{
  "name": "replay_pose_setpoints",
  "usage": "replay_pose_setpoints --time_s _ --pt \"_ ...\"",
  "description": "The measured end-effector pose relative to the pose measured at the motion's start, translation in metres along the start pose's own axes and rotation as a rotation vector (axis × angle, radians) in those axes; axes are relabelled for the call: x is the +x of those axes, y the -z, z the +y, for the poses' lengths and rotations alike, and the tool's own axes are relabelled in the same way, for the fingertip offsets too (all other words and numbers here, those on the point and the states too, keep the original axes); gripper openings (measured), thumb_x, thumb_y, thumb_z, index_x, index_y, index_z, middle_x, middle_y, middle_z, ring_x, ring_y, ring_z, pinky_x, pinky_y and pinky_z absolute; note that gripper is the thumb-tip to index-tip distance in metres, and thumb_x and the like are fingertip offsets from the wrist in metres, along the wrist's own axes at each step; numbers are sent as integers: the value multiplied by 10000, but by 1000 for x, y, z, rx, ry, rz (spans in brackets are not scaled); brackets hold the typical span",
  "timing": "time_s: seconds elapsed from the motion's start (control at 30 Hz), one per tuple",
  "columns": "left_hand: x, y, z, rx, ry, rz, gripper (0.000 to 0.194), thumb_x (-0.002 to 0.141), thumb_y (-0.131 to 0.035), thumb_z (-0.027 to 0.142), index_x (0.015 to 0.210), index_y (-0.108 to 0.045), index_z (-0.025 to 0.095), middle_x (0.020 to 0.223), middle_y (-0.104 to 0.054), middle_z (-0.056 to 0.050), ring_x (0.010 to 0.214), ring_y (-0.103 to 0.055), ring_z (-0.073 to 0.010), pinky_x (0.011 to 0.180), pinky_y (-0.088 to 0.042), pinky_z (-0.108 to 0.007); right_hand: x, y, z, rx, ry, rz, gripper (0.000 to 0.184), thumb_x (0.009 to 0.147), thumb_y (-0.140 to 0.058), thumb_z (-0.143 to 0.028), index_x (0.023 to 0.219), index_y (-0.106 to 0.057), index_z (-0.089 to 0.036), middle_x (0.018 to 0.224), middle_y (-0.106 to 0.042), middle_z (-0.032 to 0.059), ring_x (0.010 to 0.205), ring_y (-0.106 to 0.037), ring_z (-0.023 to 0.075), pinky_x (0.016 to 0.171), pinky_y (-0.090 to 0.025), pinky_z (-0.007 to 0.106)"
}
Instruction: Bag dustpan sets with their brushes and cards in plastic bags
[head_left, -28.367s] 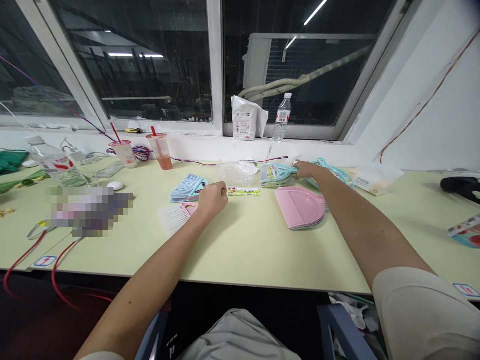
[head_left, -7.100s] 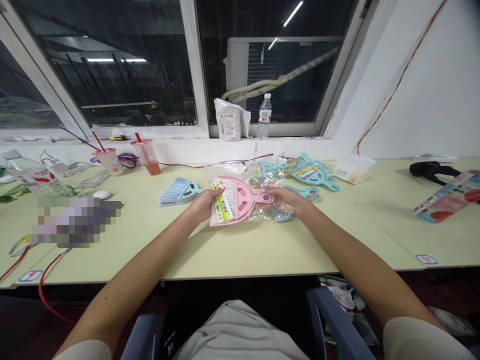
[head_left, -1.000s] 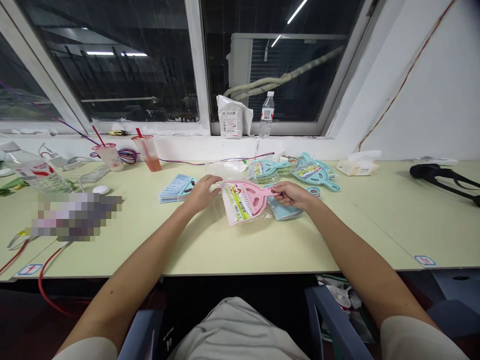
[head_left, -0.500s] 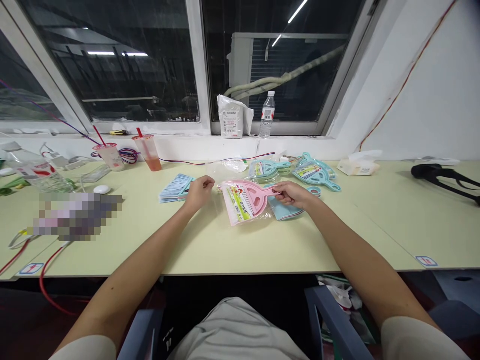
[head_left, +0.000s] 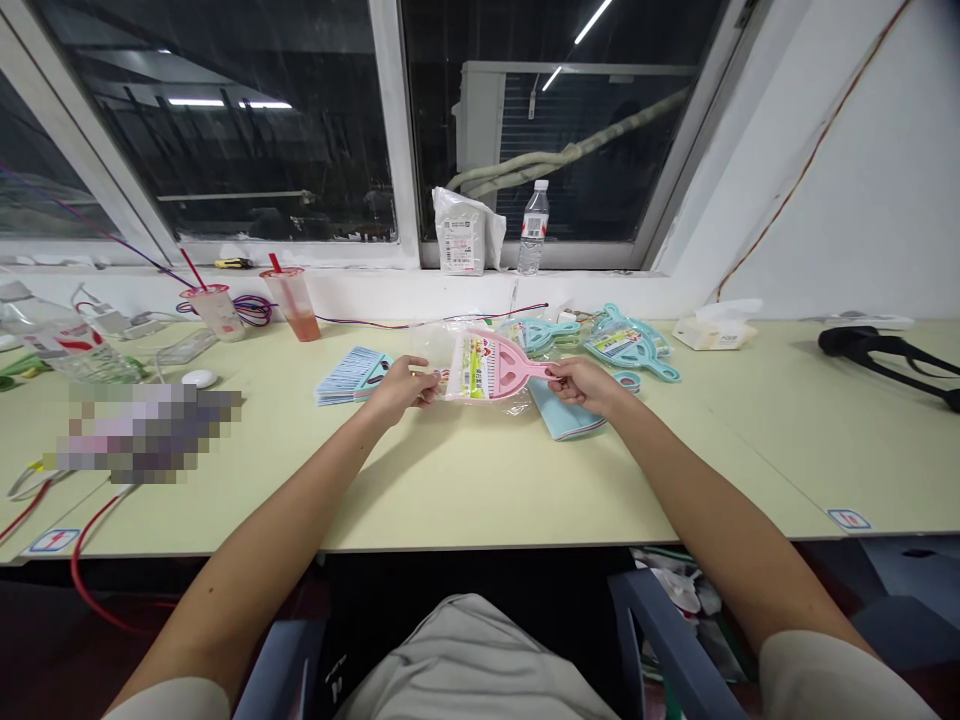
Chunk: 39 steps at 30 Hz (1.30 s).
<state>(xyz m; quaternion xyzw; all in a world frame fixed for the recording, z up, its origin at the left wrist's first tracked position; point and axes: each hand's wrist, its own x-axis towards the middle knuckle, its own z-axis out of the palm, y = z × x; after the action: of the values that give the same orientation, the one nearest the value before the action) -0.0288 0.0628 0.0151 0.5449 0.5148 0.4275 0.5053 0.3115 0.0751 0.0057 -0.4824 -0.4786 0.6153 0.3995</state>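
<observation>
My right hand [head_left: 581,385] is closed round the handle of a pink dustpan [head_left: 513,366], which carries a small brush and a yellow-green label [head_left: 476,368]. A clear plastic bag [head_left: 517,406] surrounds the set. At the bag's left end, my left hand [head_left: 405,388] has its fingers pinched on the film; the exact grip is partly hidden. Left of that hand lies a stack of blue brushes [head_left: 351,376]. Light-blue dustpans [head_left: 568,415] rest partly under my right hand. Behind, bagged turquoise dustpan sets [head_left: 631,347] lie on the table.
Loose clear film [head_left: 435,345] lies behind the pink set. Two drink cups [head_left: 292,305] and a large bottle [head_left: 64,340] stand at the back left. A tissue pack [head_left: 716,328] and a black strapped object [head_left: 889,358] are to the right. The table's front edge [head_left: 480,547] faces me.
The pink set has turned and lifted slightly, its wide end swinging away from me. My left hand, apart from the bag half a second ago, is back at its left end.
</observation>
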Motion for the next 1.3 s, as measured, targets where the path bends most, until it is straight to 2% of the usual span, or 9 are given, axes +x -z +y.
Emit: replay_pose_setpoints --time_s 0.1,0.23,0.3,0.43,0.7,0.87,1.0,1.1,1.3 --pt "6 8 -2 106 -4 15 489 753 -777 237 1127 -463 203 765 -692 -36 621 -635 -173 569 -473 -290 -1 -1 -1 -13 -18 -19 185 861 -628 -212 815 -448 -204 576 -461 -23 406 -218 47 369 -129 173" --pt "3 5 1 396 -362 282 258 780 -718 262 984 -569 211 896 -698 -54 805 -648 -196 673 -469 -297 -1 -3 0 -42 -35 -10 246 846 -661 -238 787 -424 -212 559 -473 -22 401 -211 44 360 -130 177" --pt "-2 -2 3 502 -450 269 140 836 -660 330 888 -619 207 870 -703 -53 797 -636 -197 683 -452 -300 -2 -6 2 -63 -21 -13 263 835 -682 -255 776 -430 -209 554 -485 -19 399 -224 43 358 -129 176" --pt "-10 -19 -3 618 -337 134 264 856 -631 463 851 -671 203 799 -715 -46 734 -629 -201 636 -410 -301 -5 -16 4 -105 32 7 240 832 -692 -274 765 -478 -190 578 -519 -5 403 -289 46 361 -156 177" --pt "-1 -17 -16 689 -277 235 115 780 -613 297 754 -676 204 718 -684 -14 666 -581 -176 590 -355 -287 -5 -30 12 -164 63 -9 260 801 -728 -307 731 -509 -186 609 -576 16 417 -359 58 359 -171 191" --pt "7 -10 -17 653 -205 220 108 766 -582 266 702 -629 192 729 -694 -23 673 -576 -170 579 -346 -278 -15 -31 5 -375 1 -85 260 792 -744 -339 727 -549 -179 684 -687 84 412 -372 62 357 -193 216" --pt "8 -5 -15 571 -75 111 65 750 -582 240 750 -626 192 747 -730 -34 676 -587 -168 596 -386 -267 -33 -32 -9 -692 -42 -269 305 832 -700 -405 679 -603 -159 568 -642 47 372 -346 57 364 -219 225" --pt "6 0 -11 590 -34 37 155 692 -667 249 835 -635 199 791 -730 -34 722 -617 -180 600 -411 -260 -48 -42 -15 -898 -85 -519 368 868 -666 -472 703 -668 -144 471 -552 -10 356 -347 57 376 -243 215" --pt "6 5 -12 755 -81 -142 318 663 -730 326 956 -708 204 905 -732 -42 815 -679 -215 645 -475 -273 -64 -77 -8 -952 -170 -1011 439 911 -630 -529 852 -754 -111 455 -509 -45 358 -359 48 388 -264 185"
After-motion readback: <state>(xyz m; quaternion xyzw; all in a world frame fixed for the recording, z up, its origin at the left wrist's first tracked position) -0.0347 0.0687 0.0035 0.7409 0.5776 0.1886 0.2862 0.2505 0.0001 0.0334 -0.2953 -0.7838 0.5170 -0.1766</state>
